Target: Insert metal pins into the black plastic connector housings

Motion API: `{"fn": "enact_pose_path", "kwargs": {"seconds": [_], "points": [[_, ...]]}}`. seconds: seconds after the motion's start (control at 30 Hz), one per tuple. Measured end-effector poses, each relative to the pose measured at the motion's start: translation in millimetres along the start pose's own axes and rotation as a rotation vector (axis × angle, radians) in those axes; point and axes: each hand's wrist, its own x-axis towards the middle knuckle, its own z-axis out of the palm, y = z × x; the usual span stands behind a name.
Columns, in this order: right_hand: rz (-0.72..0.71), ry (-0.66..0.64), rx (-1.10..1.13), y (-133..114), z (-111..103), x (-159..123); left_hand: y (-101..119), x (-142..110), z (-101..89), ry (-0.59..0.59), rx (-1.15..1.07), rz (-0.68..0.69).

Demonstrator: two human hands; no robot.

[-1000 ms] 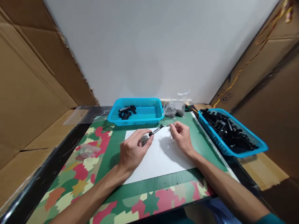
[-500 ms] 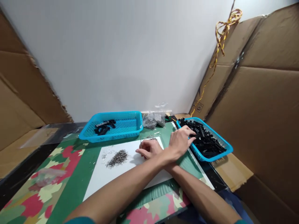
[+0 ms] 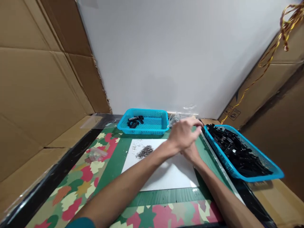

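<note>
My left arm crosses over my right. My left hand (image 3: 184,134) hovers above the green mat, just left of the right blue basket (image 3: 258,172) heaped with black plastic parts (image 3: 235,148). Its fingers curl but motion smears them, so I cannot tell whether anything is in them. My right hand (image 3: 192,154) rests on the white sheet (image 3: 166,172) under the left wrist, fingers hidden. A pile of small metal pieces (image 3: 144,152) lies on the sheet to the left.
A second blue basket (image 3: 154,128) with a few black parts (image 3: 135,121) stands at the back. Clear plastic bags (image 3: 174,117) lie beside it. A small bag (image 3: 95,153) sits on the patterned mat at left. Cardboard walls close both sides.
One second ago my left hand held a black part over the sheet. It then reached across into the right basket and has now drawn back from it. The view has swung.
</note>
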Motion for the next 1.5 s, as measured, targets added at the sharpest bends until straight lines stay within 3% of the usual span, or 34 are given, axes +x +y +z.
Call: {"fn": "enact_pose_path", "kwargs": {"seconds": [0.13,0.2,0.27,0.4,0.57,0.7,0.83,1.0,1.1,1.17,1.3,1.5], "points": [[0.134,0.049,0.209,1,1,1,-67,11,-78.8,0.174,0.105,-0.179],[0.208,0.021,0.325,1,-1,3,-106,15,-108.7,0.088,0.339,-0.285],[0.25,0.018,0.404,0,-3,4,-142,12,-128.6,-0.108,0.491,-0.362],[0.272,0.051,0.475,1,-7,3,-191,0,-138.2,-0.247,0.603,-0.446],[0.26,0.065,0.496,3,-7,0,-211,-2,-126.0,-0.312,0.724,-0.511],[0.276,0.008,0.429,1,-10,1,-215,-1,-121.3,-0.38,0.75,-0.545],[0.267,-0.128,0.405,-6,-14,-1,-206,-3,-123.9,-0.362,0.751,-0.515],[0.226,-0.495,0.436,-25,-14,-9,-171,-10,-141.8,-0.273,0.695,-0.432],[0.208,-0.616,0.371,-38,-11,-15,-143,-27,-150.9,-0.244,0.517,-0.343],[0.186,-0.622,0.259,-45,-9,-18,-126,-45,-150.7,-0.229,0.311,-0.307],[0.124,-0.579,-0.103,-51,-3,-22,-101,-91,-135.3,-0.26,-0.039,-0.374],[0.115,-0.523,-0.393,-55,9,-24,-96,-139,-106.5,-0.122,-0.272,-0.493]]}}
